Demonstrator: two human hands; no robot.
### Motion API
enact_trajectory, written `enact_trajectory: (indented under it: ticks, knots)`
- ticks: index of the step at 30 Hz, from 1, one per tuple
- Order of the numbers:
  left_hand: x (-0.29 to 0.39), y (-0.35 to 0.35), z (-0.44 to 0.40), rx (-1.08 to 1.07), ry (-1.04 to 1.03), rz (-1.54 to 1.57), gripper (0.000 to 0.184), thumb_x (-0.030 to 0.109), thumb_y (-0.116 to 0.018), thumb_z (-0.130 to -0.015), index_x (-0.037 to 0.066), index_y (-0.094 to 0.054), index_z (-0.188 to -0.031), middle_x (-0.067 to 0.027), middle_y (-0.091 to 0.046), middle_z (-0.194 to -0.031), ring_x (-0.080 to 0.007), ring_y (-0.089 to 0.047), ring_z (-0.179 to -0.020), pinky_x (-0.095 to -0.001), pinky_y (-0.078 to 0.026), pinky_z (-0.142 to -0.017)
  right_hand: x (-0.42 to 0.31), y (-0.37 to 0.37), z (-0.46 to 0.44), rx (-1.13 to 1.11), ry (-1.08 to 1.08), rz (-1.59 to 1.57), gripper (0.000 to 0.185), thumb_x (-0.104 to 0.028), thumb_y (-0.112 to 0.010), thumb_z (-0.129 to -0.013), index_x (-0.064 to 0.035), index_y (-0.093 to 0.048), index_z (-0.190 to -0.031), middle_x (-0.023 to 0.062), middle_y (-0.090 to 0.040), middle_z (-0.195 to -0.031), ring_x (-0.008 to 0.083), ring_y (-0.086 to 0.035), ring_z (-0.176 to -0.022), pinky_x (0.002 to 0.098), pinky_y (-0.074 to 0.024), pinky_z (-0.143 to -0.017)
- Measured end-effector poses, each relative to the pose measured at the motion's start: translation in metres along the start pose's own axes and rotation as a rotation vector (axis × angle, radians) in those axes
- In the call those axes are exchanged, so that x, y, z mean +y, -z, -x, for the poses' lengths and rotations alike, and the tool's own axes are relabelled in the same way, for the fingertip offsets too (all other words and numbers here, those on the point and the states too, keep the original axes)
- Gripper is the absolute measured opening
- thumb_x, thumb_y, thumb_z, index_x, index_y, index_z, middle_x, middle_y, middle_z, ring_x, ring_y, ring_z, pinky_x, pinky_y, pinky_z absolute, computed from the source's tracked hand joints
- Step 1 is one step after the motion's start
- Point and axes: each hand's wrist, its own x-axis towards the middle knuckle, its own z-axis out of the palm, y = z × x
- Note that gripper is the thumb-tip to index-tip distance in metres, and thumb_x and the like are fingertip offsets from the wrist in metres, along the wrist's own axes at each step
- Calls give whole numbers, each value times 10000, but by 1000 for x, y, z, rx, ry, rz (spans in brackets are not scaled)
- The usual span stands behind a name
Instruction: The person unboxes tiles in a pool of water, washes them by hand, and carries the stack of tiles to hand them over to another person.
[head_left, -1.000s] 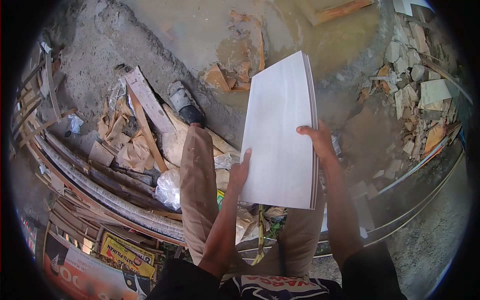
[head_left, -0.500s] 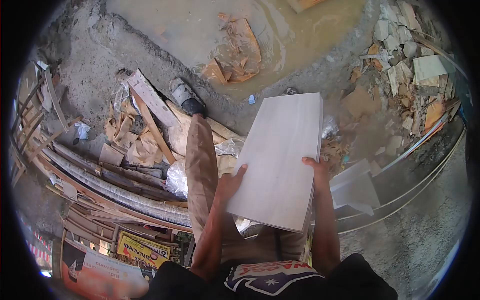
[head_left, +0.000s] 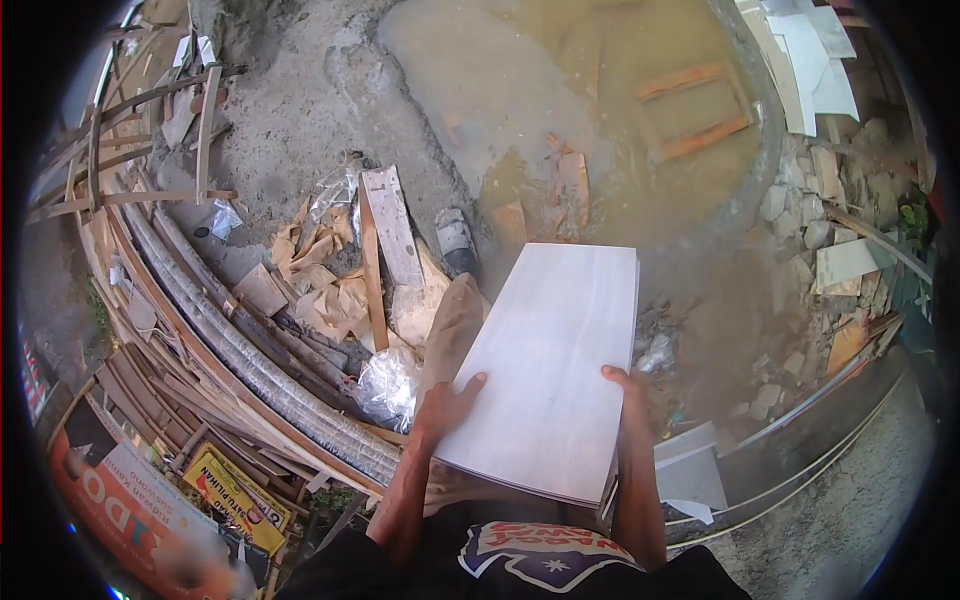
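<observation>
White panels [head_left: 545, 370], held as one stack, lie between a person's left hand [head_left: 450, 405] and right hand [head_left: 628, 388], in front of the body and short of a muddy pool [head_left: 470, 90]. Their long axis runs away from the body, the far end leaning right and jutting well past both hands. Each grip is clamped on a long side, thumb on the top face, fingers hidden from view; the left sits close to its near corner, the right farther up its side, making the left the nearer to the near end. More than one edge shows at the right, though the exact number of panels cannot be told. Also counted: one shoe [head_left: 455, 238] ahead; one board [head_left: 395, 225] and one wood strip [head_left: 371, 265] side by side; one plastic bundle [head_left: 388, 385] near the left hand; two orange bars [head_left: 705, 138] in the pool; one yellow sign [head_left: 237, 498] and one orange banner [head_left: 135, 525] at lower left.
</observation>
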Motion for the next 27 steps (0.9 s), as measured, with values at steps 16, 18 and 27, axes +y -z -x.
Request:
enact_trajectory:
  ticks: [16, 18, 27]
  knots:
    - [-99, 271, 147, 253, -269, 509, 889, 721, -656, -911, -130, -743, -1154, -301, -773, -1032, -398, -774, -992, -459, -580, -911, -122, -314, 176, -232, 378, 226, 478, -241, -775, -835, 42, -701, -1213, 103, -735, -977, 191, -706, -824, 317, -555, -759]
    - [-102, 294, 160, 275, -297, 532, 857, 695, -663, -921, -127, -745, -1149, -294, -775, -1029, -386, -776, -987, -453, -582, -903, -133, -336, 187, -258, 392, 206, 467, -234, -776, -833, 40, -702, -1204, 105, -735, -976, 191, -706, -823, 317, -556, -760]
    - [-12, 443, 158, 305, -340, 351, 818, 655, -665, -942, -117, -732, -1205, -287, -777, -1080, -386, -771, -1034, -448, -579, -922, -218, -429, 151, -246, 431, 96, 400, -270, -795, -808, 10, -724, -1086, 82, -733, -915, 193, -710, -777, 340, -568, -710]
